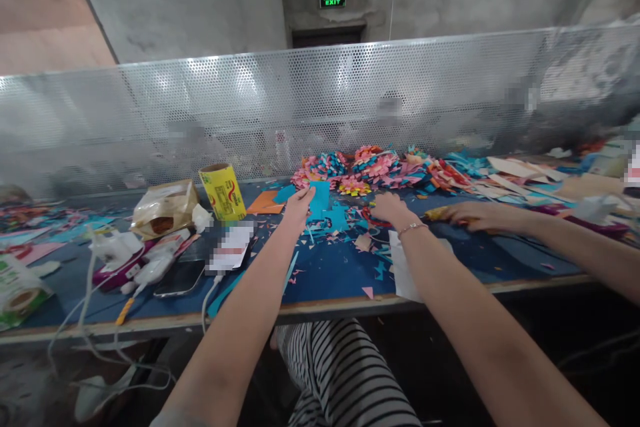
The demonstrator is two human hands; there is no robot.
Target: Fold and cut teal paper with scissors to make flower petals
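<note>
Blue paper (320,199) is pinched in my left hand (299,208), raised a little over the blue tabletop. My right hand (390,209), with a bracelet at the wrist, is closed at the scraps right of the blue paper; a red object (376,221) shows beside its fingers, and whether it is gripped is unclear. Blue and pink paper scraps (345,217) lie between my hands. Behind them sits a heap of pink, blue and yellow paper flowers (376,165). A white sheet (407,273) lies partly under my right forearm.
Another person's hand (473,215) reaches in from the right. At left stand a yellow tube (223,192), a paper bag (166,207), a phone (181,279) and white cables (89,283). A perforated metal screen (240,107) rises behind the table.
</note>
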